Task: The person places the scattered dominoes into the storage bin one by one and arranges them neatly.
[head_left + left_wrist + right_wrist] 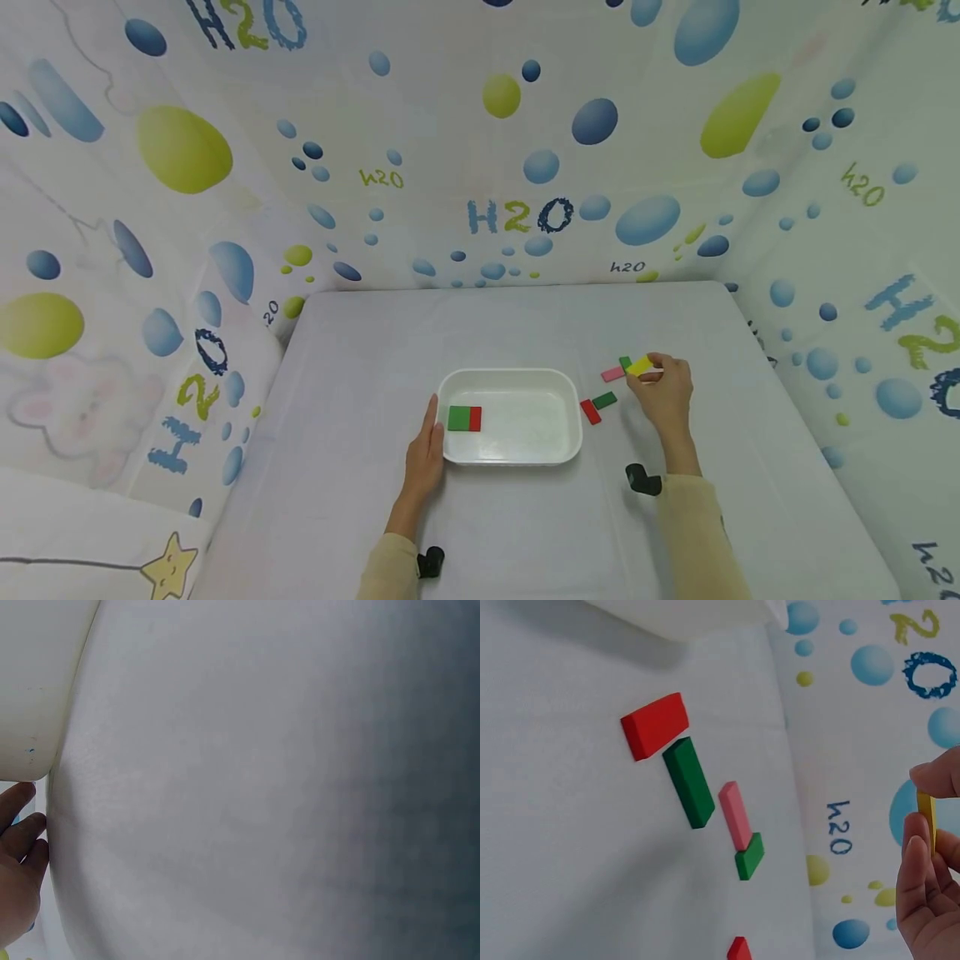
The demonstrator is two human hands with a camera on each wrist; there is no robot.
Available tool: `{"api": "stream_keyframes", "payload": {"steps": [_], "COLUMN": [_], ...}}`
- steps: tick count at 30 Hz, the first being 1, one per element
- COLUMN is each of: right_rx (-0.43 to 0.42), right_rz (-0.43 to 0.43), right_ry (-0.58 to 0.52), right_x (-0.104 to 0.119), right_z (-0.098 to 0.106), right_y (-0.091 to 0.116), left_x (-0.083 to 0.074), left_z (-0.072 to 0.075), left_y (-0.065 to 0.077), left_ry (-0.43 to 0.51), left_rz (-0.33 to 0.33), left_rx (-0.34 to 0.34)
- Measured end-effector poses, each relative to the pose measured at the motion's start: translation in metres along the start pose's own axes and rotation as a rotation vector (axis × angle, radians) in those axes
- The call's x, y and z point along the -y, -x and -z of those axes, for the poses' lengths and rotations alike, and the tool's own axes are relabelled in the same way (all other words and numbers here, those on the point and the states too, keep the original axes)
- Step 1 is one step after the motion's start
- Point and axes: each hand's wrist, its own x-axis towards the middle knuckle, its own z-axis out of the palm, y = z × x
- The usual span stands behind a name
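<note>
My right hand (666, 396) pinches a flat yellow block (640, 366) between thumb and fingers, above the table. In the right wrist view the same yellow block (927, 817) appears edge-on. My left hand (425, 454) rests against the left side of a white tray (525, 457), its fingers lying along the outside. Inside the tray, toward its left end, a green block (459, 418) and a red block (476, 418) lie side by side, touching. In the left wrist view, fingers (22, 836) of the left hand show by the tray corner (34, 761).
Right of the tray lie a red block (590, 412), a dark green block (604, 400), a pink block (612, 374) and a green block (626, 363). Another red block (739, 949) shows at the bottom of the right wrist view. Patterned cloth walls (450, 108) surround the white table (360, 350).
</note>
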Motion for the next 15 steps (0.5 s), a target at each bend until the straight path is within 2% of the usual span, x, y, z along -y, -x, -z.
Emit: {"api": "stream_keyframes", "payload": {"steps": [15], "right_rx": [-0.015], "right_rz": [0.110], "right_ry": [-0.063], "right_x": [0.046], "right_z": [-0.004], "right_y": [-0.001], "left_x": [0.000], "left_z": [-0.001], "left_y": [-0.001], "left_ry": [0.001], "left_rz": [0.008], "left_rx": [-0.006]}}
